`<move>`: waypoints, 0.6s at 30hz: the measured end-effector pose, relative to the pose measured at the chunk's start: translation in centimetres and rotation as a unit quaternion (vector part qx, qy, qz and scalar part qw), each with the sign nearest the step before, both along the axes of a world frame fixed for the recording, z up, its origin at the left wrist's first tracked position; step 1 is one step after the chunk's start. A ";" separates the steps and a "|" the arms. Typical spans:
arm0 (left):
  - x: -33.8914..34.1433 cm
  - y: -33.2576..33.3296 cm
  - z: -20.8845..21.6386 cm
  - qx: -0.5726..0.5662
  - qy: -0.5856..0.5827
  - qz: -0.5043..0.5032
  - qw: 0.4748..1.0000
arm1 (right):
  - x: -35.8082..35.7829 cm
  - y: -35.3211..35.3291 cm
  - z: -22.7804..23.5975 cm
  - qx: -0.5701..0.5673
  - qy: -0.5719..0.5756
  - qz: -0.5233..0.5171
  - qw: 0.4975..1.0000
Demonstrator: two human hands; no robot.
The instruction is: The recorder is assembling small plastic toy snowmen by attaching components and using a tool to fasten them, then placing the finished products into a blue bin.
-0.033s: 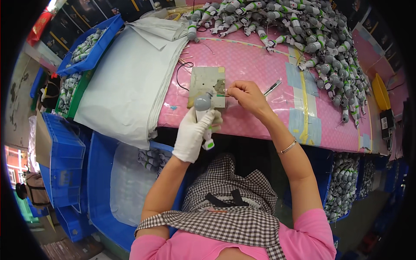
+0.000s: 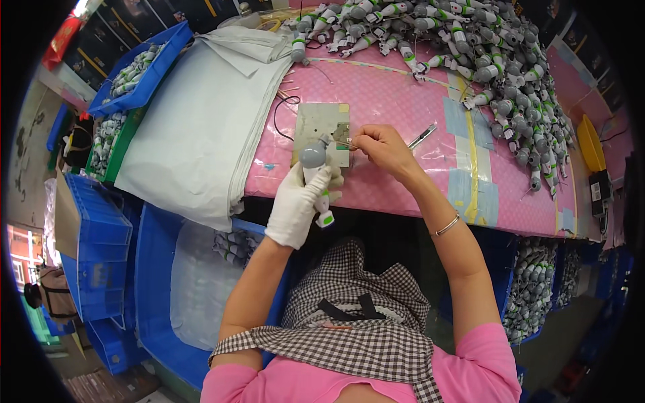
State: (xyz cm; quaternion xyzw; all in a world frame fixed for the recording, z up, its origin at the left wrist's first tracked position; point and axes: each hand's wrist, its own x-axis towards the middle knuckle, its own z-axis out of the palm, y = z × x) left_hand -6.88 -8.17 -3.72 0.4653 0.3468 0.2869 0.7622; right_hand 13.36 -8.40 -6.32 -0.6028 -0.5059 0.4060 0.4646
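One grey-and-white, round-headed plastic device with green trim [image 2: 313,158] is clamped in the white-gloved left hand's [image 2: 293,205] grip over the pink worktop's [image 2: 396,185] near edge, long axis pointing away from the body, tip just left of the bare right hand [image 2: 385,150], which pinches a thin strand [image 2: 345,143].

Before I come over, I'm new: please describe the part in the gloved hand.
On the pink table, find the squarish plate. At its near edge, the gloved left hand holds the grey-and-white part. Unlike the heap of lookalikes, it is in a hand.
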 end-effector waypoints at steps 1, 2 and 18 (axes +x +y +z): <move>0.2 0.6 0.2 -0.018 -0.016 0.020 1.000 | 0.1 0.2 0.3 -0.001 0.000 0.002 1.000; 0.0 1.1 -0.1 -0.050 -0.034 -0.008 0.998 | 0.4 0.5 0.4 -0.052 0.045 0.030 0.997; -0.4 1.9 -1.8 -0.054 -0.154 -0.022 0.986 | -0.2 1.6 0.2 0.020 -0.090 0.002 0.996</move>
